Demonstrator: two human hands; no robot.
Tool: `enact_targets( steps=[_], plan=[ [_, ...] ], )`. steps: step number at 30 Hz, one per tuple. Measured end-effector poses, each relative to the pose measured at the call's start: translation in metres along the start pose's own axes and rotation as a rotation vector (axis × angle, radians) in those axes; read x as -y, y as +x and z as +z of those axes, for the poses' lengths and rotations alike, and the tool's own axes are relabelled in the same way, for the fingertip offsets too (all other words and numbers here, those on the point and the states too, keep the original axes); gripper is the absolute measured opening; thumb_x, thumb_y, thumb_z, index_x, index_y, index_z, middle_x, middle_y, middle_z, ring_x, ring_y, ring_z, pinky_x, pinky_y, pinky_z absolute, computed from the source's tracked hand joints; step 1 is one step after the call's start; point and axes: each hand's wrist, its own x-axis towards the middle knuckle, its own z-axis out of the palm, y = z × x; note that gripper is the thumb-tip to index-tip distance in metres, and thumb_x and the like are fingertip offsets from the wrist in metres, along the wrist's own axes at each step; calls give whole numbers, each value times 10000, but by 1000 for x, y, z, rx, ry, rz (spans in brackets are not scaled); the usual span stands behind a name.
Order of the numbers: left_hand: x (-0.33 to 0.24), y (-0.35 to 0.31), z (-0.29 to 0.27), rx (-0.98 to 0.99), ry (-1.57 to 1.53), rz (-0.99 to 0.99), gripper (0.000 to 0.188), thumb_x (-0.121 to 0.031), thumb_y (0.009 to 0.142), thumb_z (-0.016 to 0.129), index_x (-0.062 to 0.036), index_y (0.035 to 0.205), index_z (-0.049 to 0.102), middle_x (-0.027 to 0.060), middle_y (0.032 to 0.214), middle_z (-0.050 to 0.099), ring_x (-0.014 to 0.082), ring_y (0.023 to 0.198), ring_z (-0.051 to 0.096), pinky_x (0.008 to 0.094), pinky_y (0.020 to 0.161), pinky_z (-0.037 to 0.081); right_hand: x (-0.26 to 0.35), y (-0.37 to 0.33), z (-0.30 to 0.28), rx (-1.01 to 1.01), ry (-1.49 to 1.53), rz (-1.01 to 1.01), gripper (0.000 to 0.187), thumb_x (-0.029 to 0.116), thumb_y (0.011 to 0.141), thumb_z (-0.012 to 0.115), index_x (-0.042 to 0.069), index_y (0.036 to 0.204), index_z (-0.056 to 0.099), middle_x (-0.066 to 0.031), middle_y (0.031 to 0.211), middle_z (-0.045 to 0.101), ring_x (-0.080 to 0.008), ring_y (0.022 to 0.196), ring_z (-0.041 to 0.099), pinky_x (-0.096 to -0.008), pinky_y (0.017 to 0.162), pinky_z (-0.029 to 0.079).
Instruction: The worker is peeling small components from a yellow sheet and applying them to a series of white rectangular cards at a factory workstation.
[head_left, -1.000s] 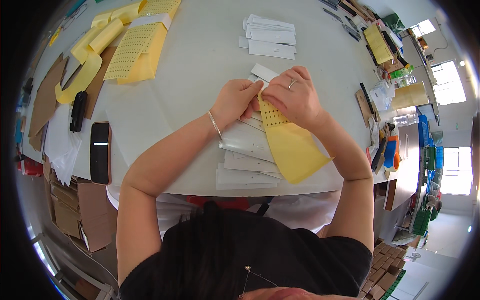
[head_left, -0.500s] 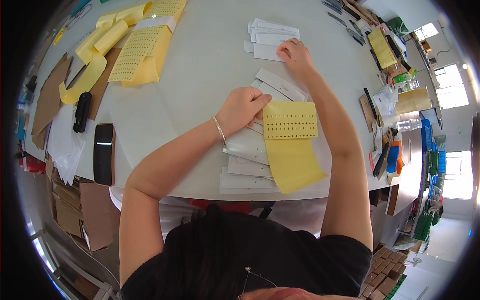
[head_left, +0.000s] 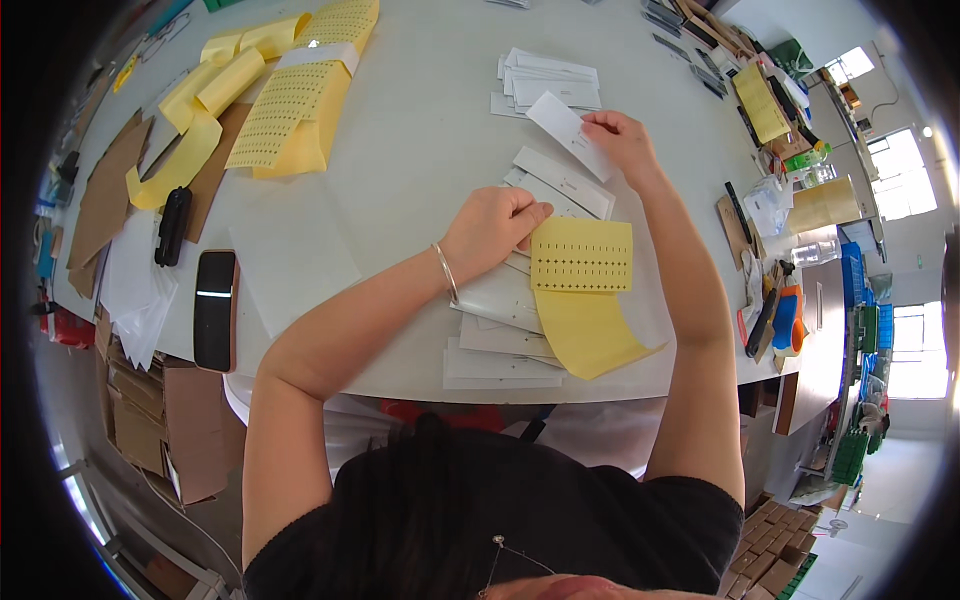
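My left hand is closed, thumb and fingers pinching the upper left corner of a yellow label sheet with rows of small black marks. The sheet's plain lower end curls over the table. Beneath it, white cards lie overlapping in a fanned row toward the table's near edge. My right hand grips the right edge of one white card, held tilted just beyond that row. Farther away is a loose pile of similar white cards. The left fingertips partly hide the cards below them.
On the left lie a long yellow label strip with a white band, loose yellow backing, cardboard pieces, a black cutter and a phone. An orange-and-blue tape roll and bottles stand at right.
My right hand has lifted a white card off the far pile and drawn it nearer. My left hand stays on the yellow label sheet, which has shifted slightly.
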Motion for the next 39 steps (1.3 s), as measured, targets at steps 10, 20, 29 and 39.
enact_targets(
  steps=[10,20,29,39],
  plan=[
    [-6,0,-6,-119,69,109,362,-273,926,549,37,749,612,99,591,600,156,530,562,300,559,447,5,-77,-10,112,195,-159,236,190,926,586,7,1045,675,-43,844,638,-105,790,574,-266,714,484],
    [-5,3,-15,-343,139,172,337,-230,936,549,30,723,580,89,558,562,145,477,480,300,491,396,39,-132,-4,-21,-133,-212,381,81,913,601,42,1283,521,5,822,550,-66,727,534,-218,676,455],
    [-10,4,-18,-419,113,224,200,-197,918,590,1,943,602,42,641,536,115,548,455,271,524,408,43,-133,9,54,416,-290,422,-17,884,604,51,1292,525,-21,991,621,-79,849,590,-220,795,491],
    [-12,1,-14,-298,15,425,456,-20,785,691,-42,1210,526,44,825,585,116,683,527,256,664,478,40,-130,14,-34,427,-271,323,-12,880,610,40,1199,604,-2,958,628,-68,837,565,-231,768,480]
  ],
)
